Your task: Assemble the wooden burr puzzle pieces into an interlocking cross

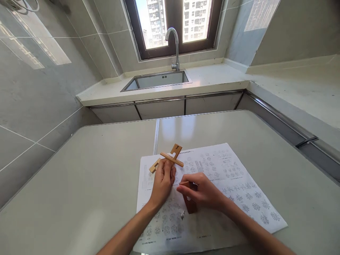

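My left hand (162,182) is closed around light wooden puzzle pieces. One flat notched piece (176,148) with a dark mark near its end points up and away, and a narrow wooden piece (172,159) lies across it. Another pale notched piece (154,168) sticks out to the left of my fingers; whether it joins the others is hidden. My right hand (205,191) grips a reddish-brown wooden puzzle piece (191,208) between thumb and fingers, tilted, with a cutout partly visible. Both hands are over a paper sheet (212,182) printed with small assembly diagrams, close together but apart.
The sheet lies on a pale table (114,166) with a seam running away from me. Beyond the table, a counter (212,76) holds a sink (159,78) with a curved faucet (176,46) under a window. Another counter (297,85) runs along the right.
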Demonstrator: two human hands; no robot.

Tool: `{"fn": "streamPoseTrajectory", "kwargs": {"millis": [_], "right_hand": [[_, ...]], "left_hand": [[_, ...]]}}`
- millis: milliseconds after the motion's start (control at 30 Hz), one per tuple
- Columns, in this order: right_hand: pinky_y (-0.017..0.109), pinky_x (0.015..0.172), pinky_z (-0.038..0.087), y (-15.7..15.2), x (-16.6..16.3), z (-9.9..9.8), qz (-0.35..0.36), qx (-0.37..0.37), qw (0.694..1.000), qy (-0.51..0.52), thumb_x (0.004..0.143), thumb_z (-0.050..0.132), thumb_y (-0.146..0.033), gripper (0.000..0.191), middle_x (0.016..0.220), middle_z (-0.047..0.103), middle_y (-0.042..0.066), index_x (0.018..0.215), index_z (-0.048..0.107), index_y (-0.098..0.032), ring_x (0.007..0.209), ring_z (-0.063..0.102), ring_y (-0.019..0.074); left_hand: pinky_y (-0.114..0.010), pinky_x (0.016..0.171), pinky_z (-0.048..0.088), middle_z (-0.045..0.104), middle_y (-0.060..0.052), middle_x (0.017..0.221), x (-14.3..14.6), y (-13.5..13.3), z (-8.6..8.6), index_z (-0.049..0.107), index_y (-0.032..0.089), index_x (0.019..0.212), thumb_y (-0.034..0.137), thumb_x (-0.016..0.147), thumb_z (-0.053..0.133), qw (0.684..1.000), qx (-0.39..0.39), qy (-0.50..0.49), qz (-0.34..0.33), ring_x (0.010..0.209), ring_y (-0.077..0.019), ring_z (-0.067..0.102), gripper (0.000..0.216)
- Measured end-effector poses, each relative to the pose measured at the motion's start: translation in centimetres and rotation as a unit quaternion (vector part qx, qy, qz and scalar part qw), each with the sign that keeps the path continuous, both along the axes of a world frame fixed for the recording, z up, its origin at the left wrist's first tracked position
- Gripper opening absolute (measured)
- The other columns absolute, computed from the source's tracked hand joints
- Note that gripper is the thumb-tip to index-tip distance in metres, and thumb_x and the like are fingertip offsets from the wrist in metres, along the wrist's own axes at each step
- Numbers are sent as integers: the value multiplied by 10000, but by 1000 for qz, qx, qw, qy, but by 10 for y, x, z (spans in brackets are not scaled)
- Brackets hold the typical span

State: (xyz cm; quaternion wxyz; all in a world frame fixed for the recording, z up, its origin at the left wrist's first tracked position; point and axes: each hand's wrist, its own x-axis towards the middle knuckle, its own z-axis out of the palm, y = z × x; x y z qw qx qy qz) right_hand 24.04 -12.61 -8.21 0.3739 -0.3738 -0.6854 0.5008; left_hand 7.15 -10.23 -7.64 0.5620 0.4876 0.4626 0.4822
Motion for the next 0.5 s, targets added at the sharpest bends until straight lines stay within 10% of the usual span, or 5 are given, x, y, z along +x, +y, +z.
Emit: {"fn": "streamPoseTrajectory", "kwargs": {"millis": [233, 500], "right_hand": [[252, 463, 294, 7, 15, 8, -47, -177, 948, 259, 988, 658, -500, 322, 689, 631, -16, 877, 600, -204, 448, 435, 88], [242, 411, 282, 7, 12, 11, -48, -206, 935, 286, 1007, 572, -612, 404, 747, 724, 15, 923, 539, -218, 368, 440, 78]], "left_hand": [[-226, 533, 425, 632, 2, 820, -1, -2, 2, 630, 187, 1010, 496, 1007, 602, 997, 31, 54, -37, 564, -96, 518, 310], [-248, 588, 468, 703, -9, 760, -4, -4, 3, 700, 198, 977, 499, 992, 633, 988, 74, 138, -13, 576, -142, 624, 309]]}}
